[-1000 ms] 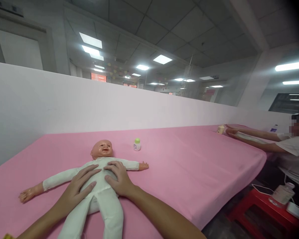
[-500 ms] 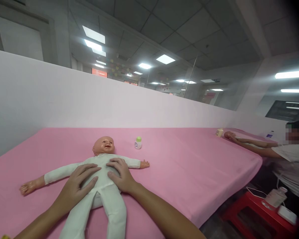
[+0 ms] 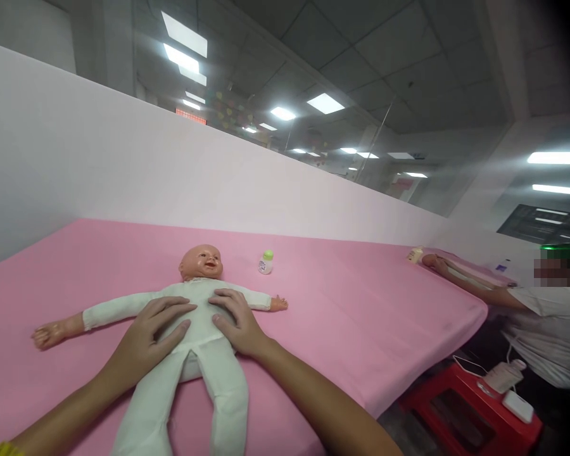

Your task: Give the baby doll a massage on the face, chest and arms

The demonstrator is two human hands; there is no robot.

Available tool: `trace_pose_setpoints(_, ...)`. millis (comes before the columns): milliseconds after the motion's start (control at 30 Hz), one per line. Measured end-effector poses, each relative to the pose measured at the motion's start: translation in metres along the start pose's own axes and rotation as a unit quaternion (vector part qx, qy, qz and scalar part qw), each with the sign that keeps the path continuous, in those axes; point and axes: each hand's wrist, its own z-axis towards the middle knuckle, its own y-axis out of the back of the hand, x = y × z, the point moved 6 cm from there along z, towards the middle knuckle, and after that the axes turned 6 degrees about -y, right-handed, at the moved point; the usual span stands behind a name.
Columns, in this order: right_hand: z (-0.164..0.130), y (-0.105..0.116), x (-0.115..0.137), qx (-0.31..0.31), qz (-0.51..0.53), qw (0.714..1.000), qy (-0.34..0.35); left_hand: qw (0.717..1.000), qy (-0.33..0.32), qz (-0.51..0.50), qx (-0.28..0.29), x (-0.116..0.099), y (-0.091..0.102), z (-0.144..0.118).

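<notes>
A long bench covered in pink cloth point(image 3: 361, 304) runs along a white partition wall point(image 3: 123, 171). On its near end lies a plastic-headed baby doll in a white cloth suit point(image 3: 194, 342), face up with arms spread wide. The left hand point(image 3: 147, 339) and the right hand point(image 3: 237, 320) rest flat on the doll's torso, fingers point(image 3: 171, 310) spread open, gripping nothing. Just beyond the doll's head stands a small white bottle with a green cap point(image 3: 266, 262). At the bench's far end, another person's arm point(image 3: 460, 278) stretches across the cloth.

White partition point(image 3: 123, 164) (ceiling panels point(image 3: 326, 103) lit)
</notes>
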Motion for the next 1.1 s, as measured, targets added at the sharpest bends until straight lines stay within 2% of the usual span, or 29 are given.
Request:
trace_pose_setpoints(433, -0.007, 0.004, 0.001, 0.001, 0.053, 0.999, -0.005, 1.000, -0.005, -0.007, -0.014, -0.003, 0.002, -0.001)
trace_pose_setpoints(733, -0.007, 0.006, -0.008, -0.032, 0.034, 0.998, -0.041, 0.999, -0.003, -0.009, -0.031, -0.006, 0.004, 0.001)
trace_pose_setpoints(900, -0.004, 0.010, -0.015, -0.080, 0.083, 0.990, -0.076, 0.999, -0.001, -0.011, -0.034, -0.009, 0.004, 0.003)
trace_pose_setpoints(1100, -0.007, 0.012, -0.033, -0.152, 0.174, 0.962, -0.143, 0.999, 0.007, -0.022, -0.030, -0.013, 0.004, 0.004)
